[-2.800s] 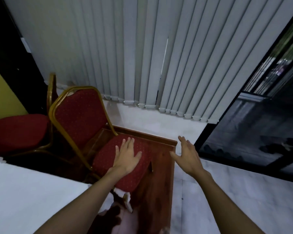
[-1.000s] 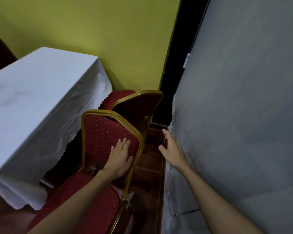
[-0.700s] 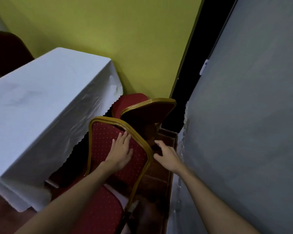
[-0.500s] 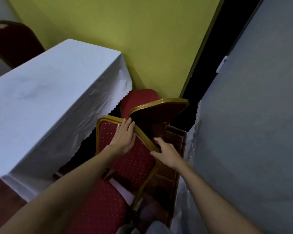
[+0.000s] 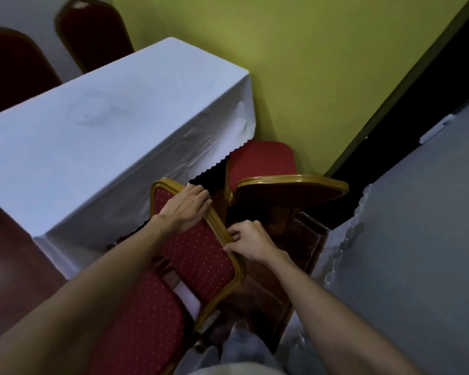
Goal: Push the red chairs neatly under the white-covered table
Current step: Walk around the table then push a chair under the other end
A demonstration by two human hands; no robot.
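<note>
A red chair with a gold frame (image 5: 201, 255) stands just below me, its backrest close to the edge of the white-covered table (image 5: 98, 136). My left hand (image 5: 186, 208) curls over the top of that backrest. My right hand (image 5: 251, 240) grips the gold rail on the backrest's right side. A second red chair (image 5: 266, 169) stands beyond it at the table's end, its seat partly under the hanging cloth and its backrest turned toward me.
Yellow wall (image 5: 309, 63) lies behind the table. Grey vertical blinds (image 5: 417, 239) close off the right side. Two dark red chair backs (image 5: 92, 31) show at the table's far side. A dark wooden platform (image 5: 295, 253) sits under the chairs.
Both hands have closed on the near chair's backrest: the left slid up over its top edge and the right took its side rail. My view has shifted over the table.
</note>
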